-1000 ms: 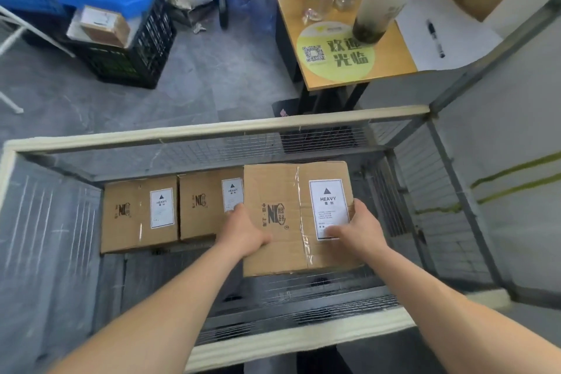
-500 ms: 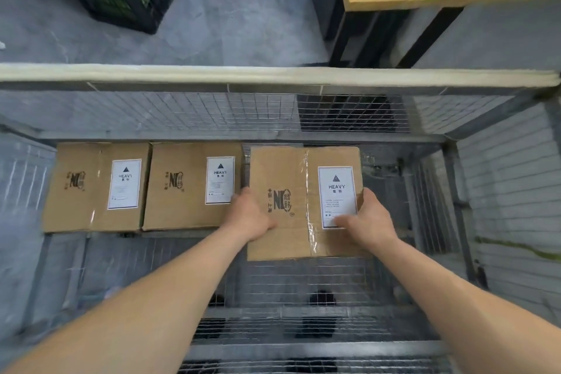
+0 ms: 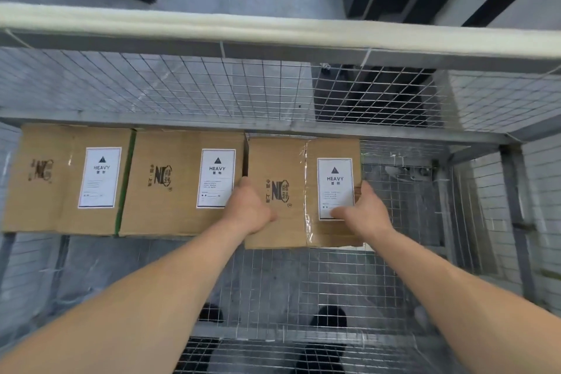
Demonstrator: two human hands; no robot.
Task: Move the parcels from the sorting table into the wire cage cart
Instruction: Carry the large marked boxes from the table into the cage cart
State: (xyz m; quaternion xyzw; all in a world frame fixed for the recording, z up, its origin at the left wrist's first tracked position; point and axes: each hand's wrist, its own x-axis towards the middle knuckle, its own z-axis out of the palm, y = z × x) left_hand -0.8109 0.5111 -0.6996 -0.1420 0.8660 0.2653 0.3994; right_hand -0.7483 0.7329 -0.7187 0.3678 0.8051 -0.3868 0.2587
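Head view, both hands (image 3: 306, 212) outstretched, gripping third parcel (image 3: 285, 222) sides; wire cage cart (image 3: 212, 88)

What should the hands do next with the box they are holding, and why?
Probably nudge the third box a little farther back. Both the left hand and the right hand grip it, and its near edge sticks out past the two boxes lined up along the cage's back mesh wall.

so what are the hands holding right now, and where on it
The rightmost box of three, gripped by both hands: left hand on its left edge, right hand on its right edge, over the label.
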